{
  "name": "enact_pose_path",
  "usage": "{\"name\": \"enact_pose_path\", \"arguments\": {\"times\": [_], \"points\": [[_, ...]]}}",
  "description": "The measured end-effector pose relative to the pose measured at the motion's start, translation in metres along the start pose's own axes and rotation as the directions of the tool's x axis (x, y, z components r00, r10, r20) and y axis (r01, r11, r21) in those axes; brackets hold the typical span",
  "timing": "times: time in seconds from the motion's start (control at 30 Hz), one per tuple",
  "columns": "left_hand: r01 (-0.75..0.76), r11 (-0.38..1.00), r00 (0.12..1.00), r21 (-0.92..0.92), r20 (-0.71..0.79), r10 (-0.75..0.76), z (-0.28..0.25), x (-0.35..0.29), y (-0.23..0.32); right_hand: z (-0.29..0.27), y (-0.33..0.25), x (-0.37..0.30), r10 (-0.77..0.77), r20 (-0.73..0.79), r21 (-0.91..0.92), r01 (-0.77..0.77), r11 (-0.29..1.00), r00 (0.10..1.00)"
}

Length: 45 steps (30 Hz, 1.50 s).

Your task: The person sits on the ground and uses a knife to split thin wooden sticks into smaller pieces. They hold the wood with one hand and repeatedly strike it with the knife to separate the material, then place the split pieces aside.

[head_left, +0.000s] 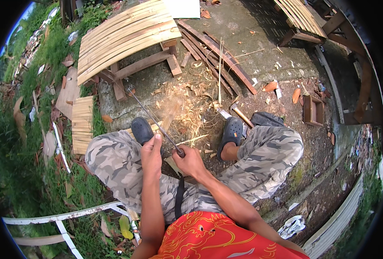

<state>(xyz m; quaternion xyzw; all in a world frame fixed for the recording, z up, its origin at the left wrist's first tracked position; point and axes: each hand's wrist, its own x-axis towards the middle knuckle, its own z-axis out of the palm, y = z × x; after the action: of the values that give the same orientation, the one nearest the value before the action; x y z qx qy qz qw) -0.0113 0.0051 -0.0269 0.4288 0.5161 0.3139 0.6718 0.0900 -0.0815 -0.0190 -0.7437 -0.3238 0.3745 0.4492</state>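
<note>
My right hand is closed around the dark rounded handle of a long, thin metal tool. Its narrow shaft slants away to the far left, past my left shoe; whether it is a blade seen edge-on I cannot tell. Just left of it, my left hand is closed with the thumb up; what its fingers hold, if anything, is hidden. Pale bamboo strips lie around both hands. Between my shoes, curled shavings cover the ground.
A bamboo-slat bench stands ahead on the left, another slatted bench far right. Brown planks lie ahead. Beside my right shoe are a wooden-handled hammer and a saw blade. A wooden box sits right.
</note>
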Motion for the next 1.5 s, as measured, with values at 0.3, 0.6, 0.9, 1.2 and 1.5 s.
{"name": "enact_pose_path", "arguments": {"times": [0.3, 0.6, 0.9, 1.2, 1.5], "points": [[0.046, 0.998, 0.999, -0.035, 0.004, -0.046, -0.005, 0.000, 0.000, 0.010, 0.009, 0.000, 0.015, 0.018, -0.035, -0.015, 0.999, 1.000], [0.038, 0.998, 0.999, -0.049, -0.017, -0.038, -0.001, -0.001, 0.004, 0.014, 0.012, -0.002, -0.023, -0.015, -0.045, 0.022, 0.999, 1.000], [0.064, 0.996, 0.997, -0.067, -0.044, -0.067, -0.003, -0.002, 0.003, 0.014, 0.013, -0.003, -0.105, -0.062, -0.027, 0.104, 0.994, 0.992], [0.061, 0.996, 0.997, -0.067, -0.047, -0.064, -0.002, 0.000, 0.002, 0.013, 0.024, -0.003, -0.045, -0.050, -0.053, 0.042, 0.998, 0.998], [0.044, 0.997, 0.999, -0.067, -0.028, -0.046, -0.003, -0.001, 0.001, -0.015, 0.023, 0.005, 0.030, -0.075, 0.018, -0.028, 0.999, 0.997]]}}
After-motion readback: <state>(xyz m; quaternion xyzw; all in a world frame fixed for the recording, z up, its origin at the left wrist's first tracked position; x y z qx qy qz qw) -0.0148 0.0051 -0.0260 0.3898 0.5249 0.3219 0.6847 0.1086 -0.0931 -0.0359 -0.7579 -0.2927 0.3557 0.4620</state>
